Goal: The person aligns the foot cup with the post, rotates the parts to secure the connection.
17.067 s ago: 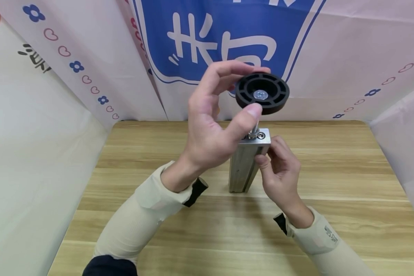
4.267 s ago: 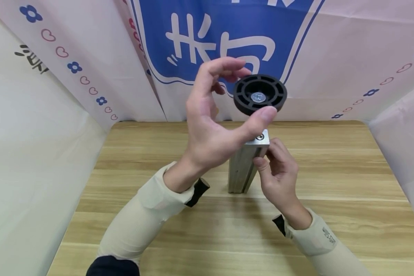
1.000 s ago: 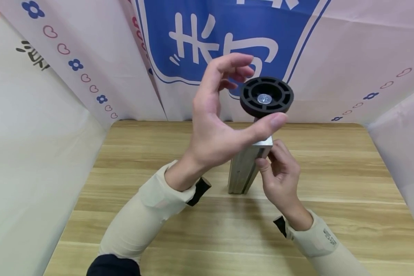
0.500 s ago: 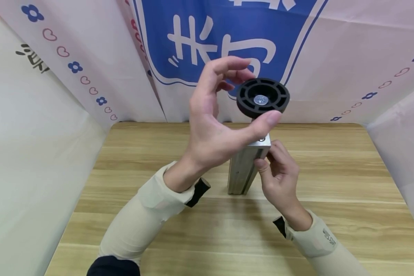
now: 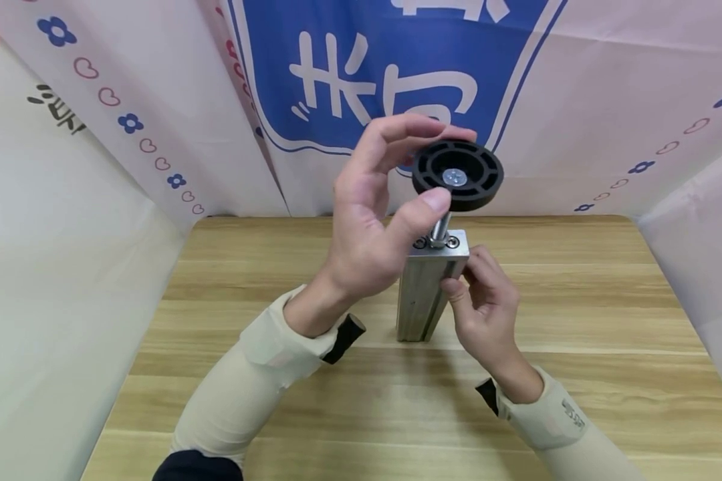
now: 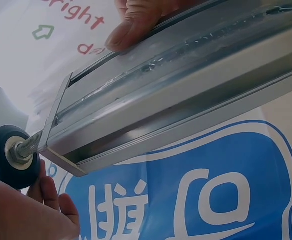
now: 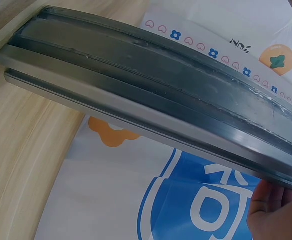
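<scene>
Left hand (image 5: 367, 230) pinches the black levelling foot (image 5: 466, 162); right hand (image 5: 487, 310) pinches the upright aluminium profile (image 5: 420, 297); any twist could tip it should that grip slacken.

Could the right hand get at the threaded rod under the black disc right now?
Probably yes: the right hand grips the slotted metal bar close below, and nothing visible blocks the threaded rod from that side; the left hand holds the black disc above.
</scene>
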Motion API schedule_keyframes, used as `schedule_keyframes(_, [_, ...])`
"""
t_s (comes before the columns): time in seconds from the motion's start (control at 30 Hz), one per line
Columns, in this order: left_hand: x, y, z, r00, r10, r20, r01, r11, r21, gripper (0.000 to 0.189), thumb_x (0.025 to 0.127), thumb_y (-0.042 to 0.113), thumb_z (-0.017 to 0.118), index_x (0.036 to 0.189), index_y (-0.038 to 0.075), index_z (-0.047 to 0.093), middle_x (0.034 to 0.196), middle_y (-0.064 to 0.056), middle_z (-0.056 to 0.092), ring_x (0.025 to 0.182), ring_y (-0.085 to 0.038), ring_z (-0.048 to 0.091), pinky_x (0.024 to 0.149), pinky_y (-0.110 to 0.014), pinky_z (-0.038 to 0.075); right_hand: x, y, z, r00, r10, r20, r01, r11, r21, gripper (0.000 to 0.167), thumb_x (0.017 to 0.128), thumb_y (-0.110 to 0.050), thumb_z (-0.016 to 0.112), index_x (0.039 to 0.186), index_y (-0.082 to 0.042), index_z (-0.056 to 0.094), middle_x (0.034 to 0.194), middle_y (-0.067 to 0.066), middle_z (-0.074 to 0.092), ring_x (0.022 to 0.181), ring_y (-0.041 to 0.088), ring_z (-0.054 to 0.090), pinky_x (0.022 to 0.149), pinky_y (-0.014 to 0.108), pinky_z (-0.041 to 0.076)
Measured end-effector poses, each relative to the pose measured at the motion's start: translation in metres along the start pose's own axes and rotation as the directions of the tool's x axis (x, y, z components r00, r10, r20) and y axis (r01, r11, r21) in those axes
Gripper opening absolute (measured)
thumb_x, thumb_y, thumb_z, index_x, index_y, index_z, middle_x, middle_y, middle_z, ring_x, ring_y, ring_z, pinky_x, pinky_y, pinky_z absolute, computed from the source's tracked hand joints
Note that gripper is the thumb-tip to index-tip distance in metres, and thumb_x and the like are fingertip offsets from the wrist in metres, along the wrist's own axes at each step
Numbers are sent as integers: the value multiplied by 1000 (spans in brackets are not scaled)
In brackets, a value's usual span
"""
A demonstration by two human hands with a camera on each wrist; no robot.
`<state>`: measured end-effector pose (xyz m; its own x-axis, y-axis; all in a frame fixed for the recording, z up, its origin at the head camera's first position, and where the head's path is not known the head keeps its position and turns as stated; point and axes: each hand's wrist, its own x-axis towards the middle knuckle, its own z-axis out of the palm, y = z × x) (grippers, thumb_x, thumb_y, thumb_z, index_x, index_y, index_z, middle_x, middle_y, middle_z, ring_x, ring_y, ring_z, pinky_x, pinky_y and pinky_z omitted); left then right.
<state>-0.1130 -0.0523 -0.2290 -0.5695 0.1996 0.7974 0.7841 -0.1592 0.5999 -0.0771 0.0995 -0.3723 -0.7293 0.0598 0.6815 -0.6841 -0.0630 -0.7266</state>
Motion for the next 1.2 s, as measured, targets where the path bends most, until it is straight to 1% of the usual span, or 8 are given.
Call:
schedule_keyframes(0.1, [-1,0,0,1000,-12,25,13,999,-31,49,90,14,48,125,-20,48,124,-38,66,117,-35,66,108,-40,48,0,0,0,1000,4,-1,-4,1000,-2,47,98,-24,72,113,21,66,97,-3,60,87,10,54,76,20,51])
schedule_keyframes(0.27, [-1,1,1,999,-31,36,34,997,-76,50,92,12,44,128,-22,46,128,-41,63,119,-35,64,105,-45,54,0,0,0,1000,3,1,-3,1000,-12,49,99,-26,71,113,21,67,98,-3,60,88,10,54,76,20,51])
schedule_keyframes(0.37, [-1,1,1,999,-21,34,23,998,-62,53,92,12,44,131,-22,45,130,-40,62,121,-36,64,108,-43,50,0,0,0,1000,0,1,0,1000,-9,49,99,-26,71,113,21,67,97,-3,60,87,10,54,75,20,51])
schedule_keyframes(0.43, [-1,1,1,1000,-8,21,8,999,-36,54,90,14,46,131,-22,46,131,-39,63,123,-34,63,107,-39,46,0,0,0,1000,-4,0,4,1000,-4,48,99,-25,72,112,21,67,96,-3,60,87,10,53,75,20,51])
schedule_keyframes(0.57, [-1,1,1,1000,13,-24,-12,999,37,57,87,19,54,129,-19,50,130,-35,63,121,-28,59,98,-33,43,-1,0,0,1000,-12,2,12,1000,4,47,99,-24,72,112,21,66,96,-3,59,86,11,53,75,19,50])
schedule_keyframes(0.77, [0,3,3,996,18,-90,-7,993,122,65,77,18,74,128,-16,53,124,-28,62,113,-18,56,98,-32,44,-1,0,0,1000,-17,11,17,1000,8,47,99,-23,71,112,21,66,98,-3,59,87,11,52,77,19,50])
schedule_keyframes(0.97, [1,5,3,994,37,-104,-12,974,226,75,64,11,90,127,-14,55,122,-24,62,109,-22,57,93,-32,46,-1,0,0,1000,-23,16,23,1000,7,48,99,-26,71,111,20,66,98,-2,59,88,12,51,77,20,49])
schedule_keyframes(1.2, [2,4,3,993,60,-106,-30,964,265,75,63,11,93,123,-13,57,121,-23,64,107,-14,56,91,-32,45,-1,1,-1,1000,-18,16,18,1000,5,49,98,-28,71,110,20,66,97,-3,59,88,12,51,77,20,49])
